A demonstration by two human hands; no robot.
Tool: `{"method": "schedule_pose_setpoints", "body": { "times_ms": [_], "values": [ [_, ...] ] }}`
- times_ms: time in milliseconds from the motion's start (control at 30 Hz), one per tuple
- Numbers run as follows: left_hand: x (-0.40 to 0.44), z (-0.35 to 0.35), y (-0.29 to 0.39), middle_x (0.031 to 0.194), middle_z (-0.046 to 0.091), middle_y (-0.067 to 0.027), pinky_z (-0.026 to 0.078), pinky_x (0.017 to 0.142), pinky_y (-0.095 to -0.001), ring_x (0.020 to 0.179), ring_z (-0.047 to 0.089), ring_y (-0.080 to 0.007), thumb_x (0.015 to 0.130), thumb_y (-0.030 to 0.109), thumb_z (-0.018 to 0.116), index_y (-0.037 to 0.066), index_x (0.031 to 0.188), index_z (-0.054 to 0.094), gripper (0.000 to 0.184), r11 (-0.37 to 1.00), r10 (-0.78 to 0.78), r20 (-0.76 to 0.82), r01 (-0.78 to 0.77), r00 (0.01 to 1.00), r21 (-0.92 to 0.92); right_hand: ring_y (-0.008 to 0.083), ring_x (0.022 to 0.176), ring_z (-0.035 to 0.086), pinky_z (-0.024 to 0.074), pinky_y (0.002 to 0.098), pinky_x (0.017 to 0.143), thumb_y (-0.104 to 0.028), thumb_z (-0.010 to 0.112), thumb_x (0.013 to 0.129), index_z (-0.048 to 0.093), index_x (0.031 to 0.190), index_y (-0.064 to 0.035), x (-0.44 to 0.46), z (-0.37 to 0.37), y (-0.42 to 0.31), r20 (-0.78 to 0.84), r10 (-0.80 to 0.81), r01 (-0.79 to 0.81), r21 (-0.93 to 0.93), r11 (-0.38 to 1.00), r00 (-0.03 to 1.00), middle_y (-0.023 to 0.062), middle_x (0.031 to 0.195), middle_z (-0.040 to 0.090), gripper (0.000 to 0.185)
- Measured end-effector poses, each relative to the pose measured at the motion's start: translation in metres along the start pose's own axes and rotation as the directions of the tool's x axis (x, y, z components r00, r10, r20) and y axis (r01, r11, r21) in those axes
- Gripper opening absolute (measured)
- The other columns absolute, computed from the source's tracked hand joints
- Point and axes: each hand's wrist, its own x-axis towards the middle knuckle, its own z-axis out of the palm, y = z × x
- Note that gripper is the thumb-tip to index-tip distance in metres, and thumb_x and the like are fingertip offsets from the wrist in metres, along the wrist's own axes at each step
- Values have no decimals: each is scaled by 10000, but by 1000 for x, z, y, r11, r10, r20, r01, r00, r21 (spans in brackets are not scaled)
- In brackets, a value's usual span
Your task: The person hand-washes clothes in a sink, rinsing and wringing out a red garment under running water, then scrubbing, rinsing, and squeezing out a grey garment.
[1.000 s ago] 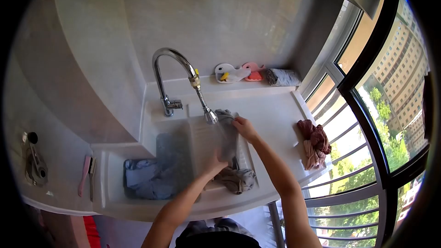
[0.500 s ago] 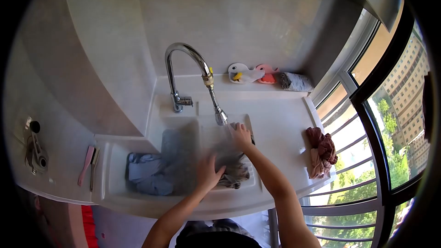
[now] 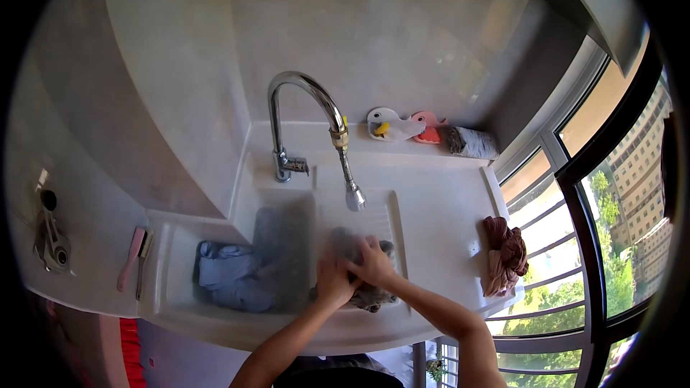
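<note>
A wet, dark grey patterned garment [image 3: 372, 299] lies bunched on the ribbed washboard [image 3: 394, 226] beside the sink basin. My left hand [image 3: 335, 277] is closed on the garment's left side, over the basin's edge. Right beside it, my right hand [image 3: 374, 262] grips the middle of the bundle, its fingers bent into the cloth. Part of the garment is hidden under both hands. Above them hangs the chrome faucet [image 3: 355, 197], with no water stream visible from its nozzle. In the basin's cloudy water a light blue garment [image 3: 233, 276] is soaking.
On the left ledge lie a pink brush [image 3: 130, 259] and a dark-bristled brush [image 3: 144, 262]. Reddish-brown cloth [image 3: 507, 255] sits at the right counter edge by the window. Whale-shaped holders [image 3: 386, 123] and a rolled grey cloth [image 3: 472, 142] stand along the back ledge.
My right hand has come down from under the nozzle toward my left hand, drawing the garment together. The water that ran onto the cloth no longer shows. The view has shifted slightly.
</note>
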Motion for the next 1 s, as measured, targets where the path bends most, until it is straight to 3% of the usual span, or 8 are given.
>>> {"method": "schedule_pose_setpoints", "body": {
  "times_ms": [233,300,367,433,767,833,933,1000],
  "values": [
    [12,9,-7,1459,232,-258,239,1097,-446,1337,256,-413,765,519,667,-75,1374,300,926,998,-6,154,17,988,-68,392,783,627,531,453,646,-476,653,760,479,1237,-146,84,6,39,-30,-66,49,-393,918,997,186,1035,568,606],
    [7,11,-11,1457,233,-258,244,1096,-456,1340,252,-407,769,534,657,-78,1363,318,917,994,73,114,-62,991,-94,406,882,617,524,455,720,-353,629,782,508,1217,-143,92,-1,18,-497,47,-132,-137,982,866,168,1145,539,498],
    [6,6,-11,1453,236,-261,255,1091,-461,1337,257,-408,779,524,653,-61,1368,319,895,997,67,124,-62,990,-43,386,909,612,523,460,722,-328,651,755,521,1198,-166,78,15,23,-466,65,-119,-87,989,883,165,1177,513,489],
    [8,6,-9,1452,238,-258,261,1088,-466,1339,257,-405,785,510,651,-45,1370,328,870,992,60,101,-48,993,-112,378,920,611,523,466,732,-313,676,726,580,1119,-148,41,14,27,-135,-376,298,-395,869,917,181,1143,532,437],
    [7,8,-7,1460,242,-235,232,1104,-468,1356,249,-369,803,533,613,-11,1348,390,801,994,53,174,-35,983,-105,328,951,582,535,446,649,-351,699,696,651,1008,-186,77,22,44,-368,-153,-23,-433,901,917,173,1049,540,356],
    [7,9,-7,1384,347,-230,331,1031,-458,1229,383,-415,750,428,702,-11,1274,451,729,993,117,43,-116,992,-11,305,927,585,525,454,628,-342,697,697,645,977,-154,20,-3,19,-156,-477,400,-359,843,865,150,1022,538,341],
    [10,10,-7,1435,281,-217,266,1077,-457,1312,286,-380,779,481,654,12,1318,426,750,993,107,165,-114,981,32,323,863,602,517,458,659,-256,640,733,642,832,-125,23,-7,45,-183,-486,415,-322,851,854,145,992,564,164],
    [11,10,-5,1477,230,-205,218,1112,-460,1378,212,-354,805,538,606,34,1359,400,777,999,32,231,-28,972,-21,311,883,597,519,451,629,-287,667,714,640,914,-130,82,4,53,-242,-202,101,-373,922,949,137,981,544,255]
  ]
}}
